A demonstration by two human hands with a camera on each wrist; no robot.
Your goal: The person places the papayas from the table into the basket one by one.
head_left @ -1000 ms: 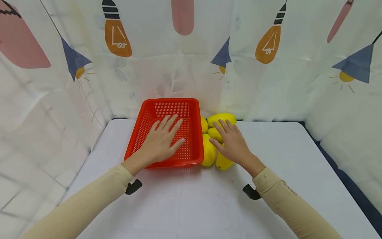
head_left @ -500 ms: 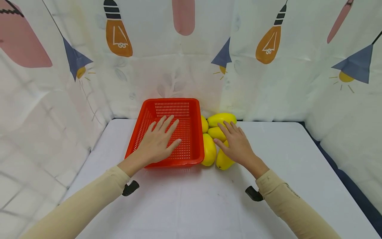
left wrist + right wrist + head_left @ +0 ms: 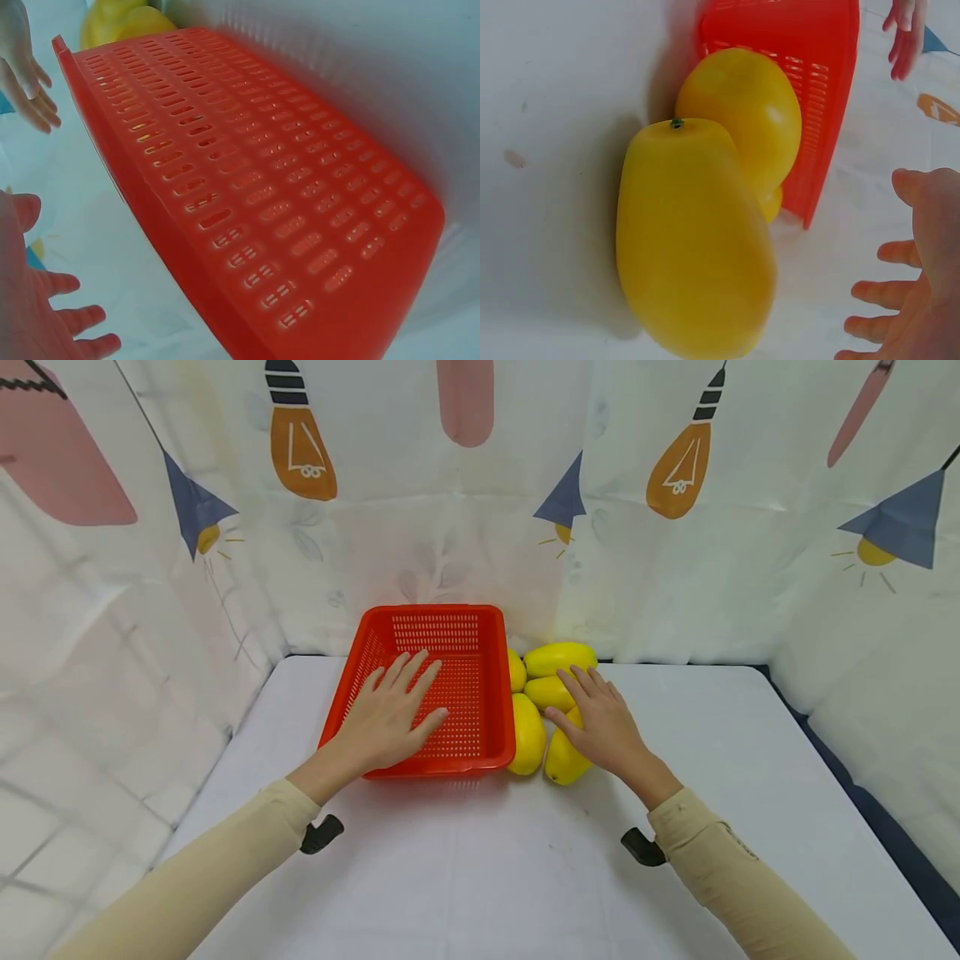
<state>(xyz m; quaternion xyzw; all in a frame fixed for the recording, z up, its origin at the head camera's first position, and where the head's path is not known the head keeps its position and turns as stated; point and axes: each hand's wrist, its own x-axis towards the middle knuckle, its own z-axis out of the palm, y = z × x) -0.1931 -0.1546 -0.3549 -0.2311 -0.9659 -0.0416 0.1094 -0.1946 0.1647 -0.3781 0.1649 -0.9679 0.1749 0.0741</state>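
My left hand point(image 3: 384, 714) hovers over the red plastic basket point(image 3: 450, 768), fingers straight and spread, holding nothing. In the left wrist view the basket's slotted side point(image 3: 262, 172) stands beside that hand, a gap between them. My right hand point(image 3: 606, 731) is held above a group of several yellow mangoes, its fingers extended and nothing in its grasp. One large mango point(image 3: 694, 247) with a small green stem spot lies nearest that hand in the right wrist view, apart from the fingers. Another rounded mango point(image 3: 742, 105) sits between it and the basket. The right hand partly covers a front mango point(image 3: 564, 758) in the head view.
A white-covered table point(image 3: 480, 877) bears the basket and the fruit. The mangoes are bunched against the basket's right side. A printed cloth curtain point(image 3: 480, 543) rises behind the table and along both sides. A dark strip point(image 3: 847, 777) runs along the right edge.
My left hand has drifted slightly left over the basket, and my right hand slightly right over the mangoes. The basket and fruit stay in place on the table.
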